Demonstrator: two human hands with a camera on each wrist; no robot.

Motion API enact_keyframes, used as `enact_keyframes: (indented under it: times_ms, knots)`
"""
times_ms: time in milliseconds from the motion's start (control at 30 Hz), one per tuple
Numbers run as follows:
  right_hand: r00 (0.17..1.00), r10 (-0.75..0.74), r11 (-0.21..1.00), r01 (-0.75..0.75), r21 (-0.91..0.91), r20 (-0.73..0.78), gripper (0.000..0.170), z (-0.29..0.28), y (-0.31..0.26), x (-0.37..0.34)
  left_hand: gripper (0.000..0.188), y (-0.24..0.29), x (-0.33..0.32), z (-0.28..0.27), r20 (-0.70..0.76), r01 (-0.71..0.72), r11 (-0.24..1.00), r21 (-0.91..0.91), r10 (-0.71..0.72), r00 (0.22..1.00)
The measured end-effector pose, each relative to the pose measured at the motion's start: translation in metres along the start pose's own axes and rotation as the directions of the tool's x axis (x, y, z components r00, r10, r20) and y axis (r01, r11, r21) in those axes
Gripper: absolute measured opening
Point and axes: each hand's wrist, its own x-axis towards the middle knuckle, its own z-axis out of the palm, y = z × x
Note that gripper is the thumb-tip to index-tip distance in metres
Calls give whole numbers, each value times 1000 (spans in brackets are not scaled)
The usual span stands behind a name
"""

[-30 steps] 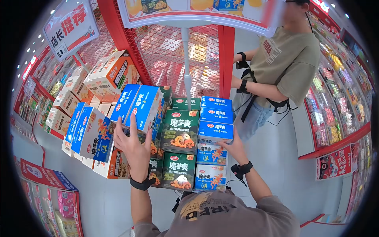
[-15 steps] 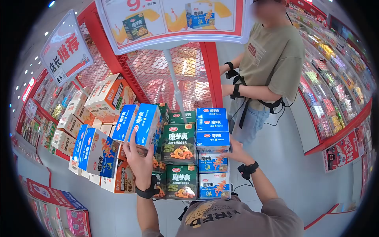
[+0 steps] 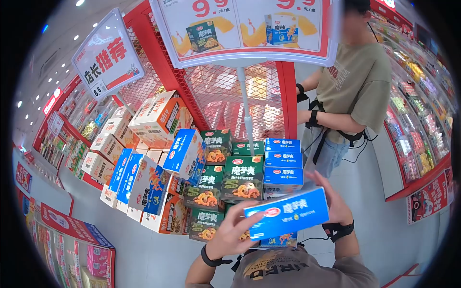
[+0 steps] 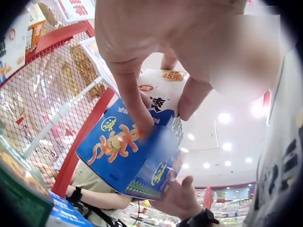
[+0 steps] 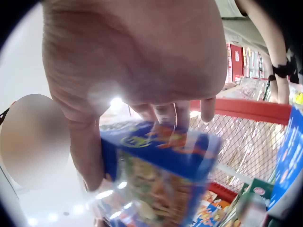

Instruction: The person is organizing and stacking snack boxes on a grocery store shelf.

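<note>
A blue-and-white snack box [image 3: 288, 213] is up in front of the person's chest, blue top face toward the head camera. My left hand [image 3: 235, 230] grips its left end, thumb and fingers spread over its sides in the left wrist view. At the other end my right hand [image 3: 336, 199] holds the box, thumb on one side and fingers on another. Motion blurs the box's clear window side [image 5: 156, 189] in the right wrist view. Stacked green boxes [image 3: 242, 177] and blue boxes [image 3: 283, 175] stand just behind it. Another blue box [image 3: 185, 151] leans at the left.
White-and-orange cartons [image 3: 163, 115] are piled at the left, with more blue boxes [image 3: 134, 177] on them. A price sign [image 3: 254, 36] on a white pole [image 3: 245, 96] rises before a red mesh rack [image 3: 230, 91]. Another person [image 3: 360, 86] stands at the right.
My left hand has taken one of the two blue boxes off the left stack and brought it right, toward the chest. My right hand has left the blue stack and come to the box.
</note>
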Motion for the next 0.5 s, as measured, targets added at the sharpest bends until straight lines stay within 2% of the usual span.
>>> enact_keyframes:
  times_ms: [67, 100, 133, 200, 233, 267, 300, 333, 400, 433, 500]
  knots:
    - [980, -80, 989, 101, -106, 183, 97, -1, 5, -2, 68, 0, -2, 13, 111, 72, 994, -78, -63, 992]
    - [988, 62, 997, -68, 35, 143, 84, 2, 7, -8, 68, -2, -1, 9, 161, 132, 989, -64, -120, 980]
    - [990, 92, 994, -98, 49, 104, 83, 2, 11, -13, 69, -4, 3, 5, 209, 190, 981, -48, -177, 962]
    - [987, 158, 984, -160, 73, 30, 81, -1, 24, -25, 75, -8, 8, -20, 41, 121, 983, 135, -128, 991]
    - [978, 209, 975, -208, 84, -8, 81, -2, 30, -31, 71, -13, 8, -35, -118, 179, 965, 194, -158, 980]
    - [964, 263, 961, -258, 97, -44, 81, -2, 37, -39, 62, -21, 10, -48, -316, 263, 889, 376, -143, 938]
    - [944, 320, 944, -311, 111, -76, 81, -1, 45, -47, 56, -33, 13, -56, -503, 425, 764, 486, -153, 851]
    - [928, 361, 924, -343, 170, -91, 82, 2, 57, -57, 54, -45, 17, -65, -597, 518, 678, 521, -143, 789]
    - [885, 447, 871, -399, 288, -127, 84, 11, 86, -75, 55, -74, 19, -79, -621, 584, 516, 627, -123, 774]
    - [885, 440, 879, -391, 272, -151, 85, 18, 99, -81, 55, -84, 22, -82, -612, 580, 499, 644, -119, 782]
    - [908, 332, 943, -313, 114, -257, 83, 33, 124, -85, 58, -104, 22, -82, -582, 578, 441, 686, -144, 800]
